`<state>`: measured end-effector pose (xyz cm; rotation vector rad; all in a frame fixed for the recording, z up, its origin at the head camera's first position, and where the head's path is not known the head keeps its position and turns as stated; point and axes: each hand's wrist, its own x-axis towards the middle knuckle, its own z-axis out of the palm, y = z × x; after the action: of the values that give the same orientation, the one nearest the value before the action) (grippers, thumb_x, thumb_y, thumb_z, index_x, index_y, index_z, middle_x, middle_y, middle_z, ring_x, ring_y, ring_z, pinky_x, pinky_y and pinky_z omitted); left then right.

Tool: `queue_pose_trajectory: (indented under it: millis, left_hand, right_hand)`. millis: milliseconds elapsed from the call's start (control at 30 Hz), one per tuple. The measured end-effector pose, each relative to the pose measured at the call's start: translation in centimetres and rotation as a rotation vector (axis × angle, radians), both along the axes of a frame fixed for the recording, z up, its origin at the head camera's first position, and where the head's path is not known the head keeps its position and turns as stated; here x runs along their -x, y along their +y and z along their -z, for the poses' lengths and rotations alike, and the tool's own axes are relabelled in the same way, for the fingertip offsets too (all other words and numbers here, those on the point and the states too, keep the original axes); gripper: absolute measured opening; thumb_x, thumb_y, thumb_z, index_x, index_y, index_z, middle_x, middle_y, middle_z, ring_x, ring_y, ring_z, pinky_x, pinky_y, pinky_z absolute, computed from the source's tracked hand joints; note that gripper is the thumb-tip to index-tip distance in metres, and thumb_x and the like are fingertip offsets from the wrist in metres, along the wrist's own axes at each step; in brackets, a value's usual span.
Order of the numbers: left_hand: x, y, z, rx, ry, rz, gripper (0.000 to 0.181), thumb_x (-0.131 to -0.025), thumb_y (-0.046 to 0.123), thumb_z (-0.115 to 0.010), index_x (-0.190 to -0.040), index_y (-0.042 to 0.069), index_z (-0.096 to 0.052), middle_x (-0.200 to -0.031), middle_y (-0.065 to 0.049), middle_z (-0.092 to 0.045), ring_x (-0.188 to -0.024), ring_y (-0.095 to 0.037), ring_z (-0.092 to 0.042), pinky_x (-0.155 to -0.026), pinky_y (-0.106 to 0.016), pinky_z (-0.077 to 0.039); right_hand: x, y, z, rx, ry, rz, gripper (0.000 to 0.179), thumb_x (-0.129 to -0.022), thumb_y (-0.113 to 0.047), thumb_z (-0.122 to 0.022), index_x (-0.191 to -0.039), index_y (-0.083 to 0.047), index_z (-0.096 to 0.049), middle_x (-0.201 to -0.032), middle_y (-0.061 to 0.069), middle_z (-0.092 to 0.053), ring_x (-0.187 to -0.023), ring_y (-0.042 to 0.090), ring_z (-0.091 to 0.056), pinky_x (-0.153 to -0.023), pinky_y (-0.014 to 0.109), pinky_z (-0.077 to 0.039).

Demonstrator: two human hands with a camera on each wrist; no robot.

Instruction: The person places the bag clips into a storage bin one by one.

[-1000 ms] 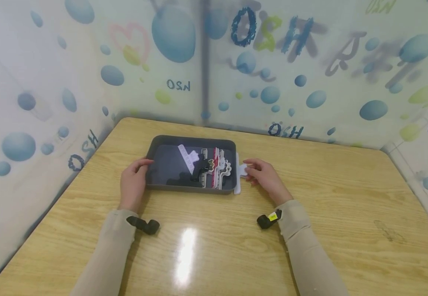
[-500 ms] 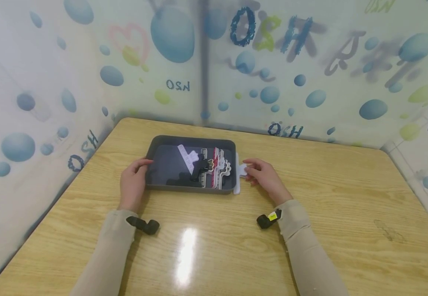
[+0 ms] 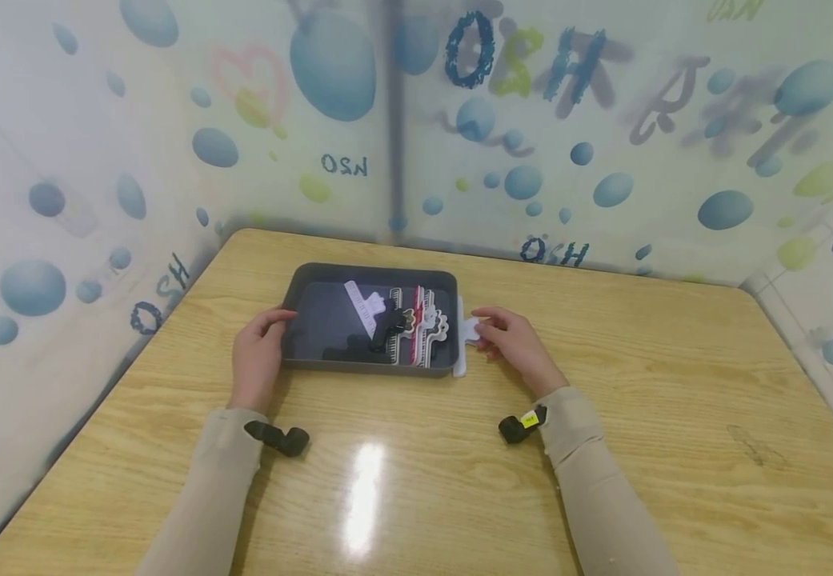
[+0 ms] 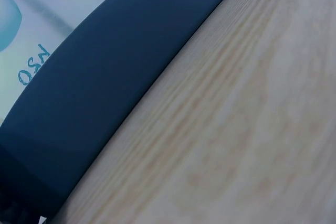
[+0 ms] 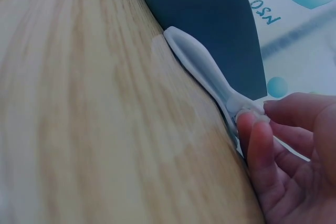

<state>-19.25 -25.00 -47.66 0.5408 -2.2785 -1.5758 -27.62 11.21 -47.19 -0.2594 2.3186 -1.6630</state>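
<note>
A dark grey rectangular tray (image 3: 369, 368) lies on the wooden table. My left hand (image 3: 256, 360) holds its left rim, with fingertips reaching over the edge. Against the outside of the right wall is a white clip (image 3: 461, 336); my right hand (image 3: 520, 348) pinches its handle between thumb and fingers. The right wrist view shows this clip (image 5: 197, 59) low along the tray wall. Inside the tray, a lilac clip (image 3: 362, 308) lies slanted beside a black clip (image 3: 387, 324). Several white-and-black and red patterned clips (image 3: 423, 328) stand in a row at the right.
The wooden table (image 3: 416, 480) extends in front and to the right. A patterned wall (image 3: 502, 224) rises behind its back edge. The left wrist view shows only the tray's outer wall (image 4: 121, 51), the tabletop and some wall.
The view has shifted slightly. Hands, tray and clips keep the same places relative to one another.
</note>
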Motion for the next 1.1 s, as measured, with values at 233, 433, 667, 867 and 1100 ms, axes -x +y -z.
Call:
queue_pose_trajectory:
  millis: [233, 433, 667, 867, 1100]
  left_hand:
    - [-0.16, -0.08, -0.08, -0.004, -0.005, 0.0, 0.029, -0.094, 0.025, -0.04, -0.11, 0.015, -0.063, -0.133, 0.004, -0.044, -0.122, -0.012, -0.037, -0.098, -0.036, -0.03]
    - [-0.18, -0.09, -0.04, 0.003, -0.011, -0.005, 0.029, -0.094, 0.026, -0.041, -0.109, 0.016, -0.063, -0.132, 0.005, -0.045, -0.121, -0.011, -0.038, -0.098, -0.035, -0.03]
    - [-0.11, -0.14, -0.06, 0.011, -0.007, -0.007, 0.027, -0.094, 0.026, -0.041, -0.107, 0.017, -0.063, -0.131, 0.005, -0.046, -0.121, -0.01, -0.038, -0.098, -0.035, -0.03]
    - [-0.06, -0.15, 0.03, 0.008, -0.003, -0.004, 0.03, -0.094, 0.025, -0.04, -0.109, 0.014, -0.063, -0.132, 0.004, -0.045, -0.121, -0.011, -0.038, -0.097, -0.036, -0.031]
    - [-0.02, -0.01, -0.01, 0.011, 0.01, -0.006, 0.027, -0.093, 0.023, -0.042, -0.107, 0.015, -0.064, -0.13, 0.003, -0.047, -0.12, -0.012, -0.039, -0.097, -0.036, -0.031]
  right_hand:
    - [-0.03, -0.11, -0.14, -0.01, 0.004, -0.003, 0.03, -0.09, -0.017, -0.053, -0.12, -0.011, -0.054, -0.096, 0.013, -0.059, -0.071, 0.02, -0.056, -0.058, 0.03, -0.049]
    - [0.04, -0.14, -0.09, -0.004, 0.005, -0.005, 0.03, -0.09, -0.017, -0.053, -0.119, -0.011, -0.054, -0.095, 0.013, -0.058, -0.071, 0.02, -0.056, -0.058, 0.03, -0.049]
    - [0.01, -0.14, -0.15, -0.002, -0.001, 0.001, 0.032, -0.089, -0.014, -0.053, -0.12, -0.011, -0.053, -0.1, 0.013, -0.057, -0.074, 0.02, -0.057, -0.06, 0.031, -0.05]
    - [0.01, -0.02, -0.15, -0.005, -0.005, 0.017, 0.031, -0.089, -0.011, -0.051, -0.12, -0.01, -0.053, -0.101, 0.014, -0.056, -0.074, 0.022, -0.058, -0.061, 0.032, -0.05]
    - [0.07, 0.41, -0.24, 0.036, -0.026, 0.075, 0.03, -0.089, -0.01, -0.05, -0.119, -0.012, -0.054, -0.099, 0.013, -0.053, -0.072, 0.021, -0.058, -0.06, 0.033, -0.051]
